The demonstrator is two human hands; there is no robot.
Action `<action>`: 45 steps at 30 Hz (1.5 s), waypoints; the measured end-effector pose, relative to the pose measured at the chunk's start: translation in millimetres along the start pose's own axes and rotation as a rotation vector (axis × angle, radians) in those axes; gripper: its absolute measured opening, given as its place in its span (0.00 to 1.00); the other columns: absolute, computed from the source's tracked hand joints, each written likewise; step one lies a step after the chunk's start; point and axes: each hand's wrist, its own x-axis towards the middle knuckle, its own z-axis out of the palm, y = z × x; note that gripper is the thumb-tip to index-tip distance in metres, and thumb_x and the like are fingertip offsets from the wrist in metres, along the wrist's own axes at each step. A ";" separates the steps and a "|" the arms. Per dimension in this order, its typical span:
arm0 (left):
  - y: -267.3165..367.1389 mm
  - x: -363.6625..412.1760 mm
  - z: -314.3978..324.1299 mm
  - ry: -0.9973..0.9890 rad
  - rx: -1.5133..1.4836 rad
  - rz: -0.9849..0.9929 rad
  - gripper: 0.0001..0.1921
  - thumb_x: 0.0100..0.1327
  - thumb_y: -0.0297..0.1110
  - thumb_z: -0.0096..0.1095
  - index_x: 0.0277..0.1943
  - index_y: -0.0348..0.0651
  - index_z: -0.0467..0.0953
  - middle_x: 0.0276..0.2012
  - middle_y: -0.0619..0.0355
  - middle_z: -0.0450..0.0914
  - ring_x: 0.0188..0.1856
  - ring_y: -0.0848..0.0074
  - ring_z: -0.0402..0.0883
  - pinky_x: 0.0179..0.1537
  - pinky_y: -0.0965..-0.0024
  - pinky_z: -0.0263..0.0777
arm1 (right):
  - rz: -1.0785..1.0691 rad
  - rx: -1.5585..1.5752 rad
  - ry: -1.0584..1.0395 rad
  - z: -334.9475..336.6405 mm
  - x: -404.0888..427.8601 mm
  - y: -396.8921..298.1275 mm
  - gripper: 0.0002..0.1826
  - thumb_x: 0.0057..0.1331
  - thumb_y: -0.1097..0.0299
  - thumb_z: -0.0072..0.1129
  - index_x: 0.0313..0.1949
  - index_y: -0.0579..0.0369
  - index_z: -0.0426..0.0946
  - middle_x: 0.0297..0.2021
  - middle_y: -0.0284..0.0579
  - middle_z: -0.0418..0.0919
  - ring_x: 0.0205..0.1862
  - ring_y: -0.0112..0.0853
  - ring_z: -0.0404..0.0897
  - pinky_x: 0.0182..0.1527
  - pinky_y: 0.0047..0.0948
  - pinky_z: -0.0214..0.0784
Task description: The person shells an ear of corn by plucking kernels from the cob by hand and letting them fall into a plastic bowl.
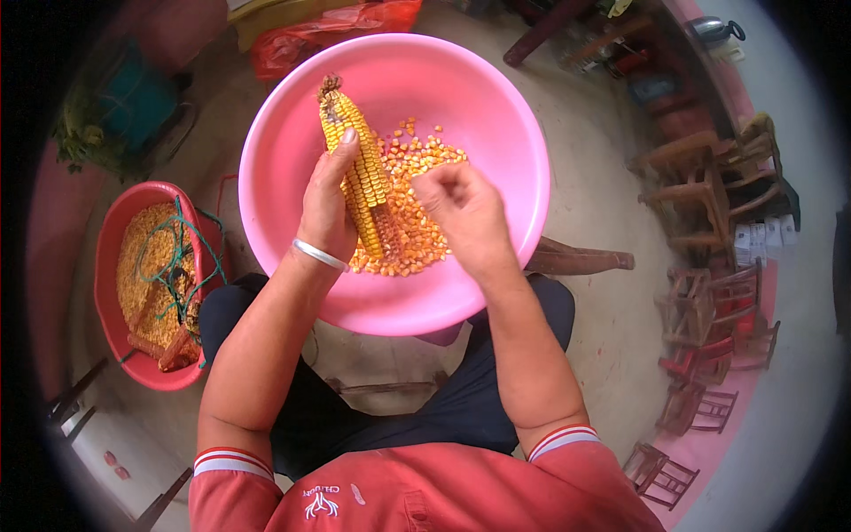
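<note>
My left hand (330,206) is wrapped around a dried ear of yellow corn (364,169), its thumb lying along the rows of kernels. The cob leans over a large pink plastic basin (292,279), with its stalk end pointing away from me. Near the lower end, a reddish patch of cob is bare of kernels, while full rows cover the rest. To the right of the ear, my right hand (465,216) hovers with its fingers curled in; no object shows in it. Loose orange-yellow corn kernels (425,233) lie in a pile on the basin's bottom.
On my left stands a red plastic tub (108,312) of kernels, with stripped cobs (176,349) and green cord (179,246). A red plastic bag (332,30) is beyond the basin. Wooden chairs (688,189) line the right wall. A brown wooden piece (578,258) juts out beside the basin.
</note>
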 end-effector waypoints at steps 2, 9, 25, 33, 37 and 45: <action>-3.1 0.3 -1.7 0.002 0.011 0.029 0.16 0.71 0.45 0.54 0.52 0.44 0.71 0.38 0.60 0.77 0.39 0.77 0.78 0.42 0.70 0.75 | 0.104 0.119 -0.123 8.9 -2.1 2.6 0.12 0.66 0.66 0.65 0.39 0.61 0.74 0.30 0.36 0.79 0.32 0.19 0.75 0.35 0.21 0.70; -7.9 -1.6 -0.5 0.040 0.123 0.149 0.14 0.71 0.45 0.54 0.49 0.44 0.71 0.36 0.62 0.74 0.38 0.80 0.76 0.41 0.72 0.72 | 0.202 0.189 -0.202 14.9 -3.7 0.4 0.09 0.65 0.72 0.64 0.39 0.61 0.74 0.31 0.36 0.79 0.33 0.19 0.76 0.36 0.20 0.71; -3.7 -1.3 2.4 0.032 0.219 0.156 0.17 0.69 0.46 0.56 0.49 0.42 0.70 0.35 0.61 0.74 0.36 0.80 0.74 0.39 0.73 0.70 | 0.271 0.249 -0.250 10.2 -6.7 -1.4 0.08 0.64 0.76 0.62 0.41 0.63 0.73 0.33 0.38 0.79 0.34 0.20 0.77 0.37 0.21 0.72; -4.5 1.0 -1.2 0.075 0.205 0.183 0.16 0.70 0.45 0.55 0.49 0.42 0.71 0.35 0.61 0.75 0.36 0.79 0.75 0.39 0.73 0.70 | 0.268 0.282 -0.211 17.7 -3.9 13.1 0.08 0.63 0.77 0.62 0.40 0.62 0.72 0.32 0.37 0.79 0.34 0.20 0.77 0.36 0.20 0.72; -0.3 5.5 -4.2 0.060 -0.046 -0.022 0.15 0.70 0.44 0.55 0.48 0.41 0.73 0.35 0.58 0.78 0.35 0.75 0.78 0.37 0.70 0.74 | 0.102 0.144 -0.089 21.7 -7.8 10.0 0.08 0.61 0.79 0.62 0.38 0.60 0.72 0.31 0.35 0.78 0.33 0.21 0.78 0.36 0.22 0.72; -3.9 1.2 0.8 0.074 -0.123 0.018 0.14 0.71 0.43 0.53 0.50 0.42 0.72 0.38 0.58 0.78 0.38 0.75 0.79 0.39 0.70 0.76 | -0.461 -0.690 0.268 -9.2 5.1 3.7 0.10 0.63 0.71 0.62 0.41 0.61 0.73 0.33 0.39 0.79 0.34 0.24 0.78 0.38 0.25 0.73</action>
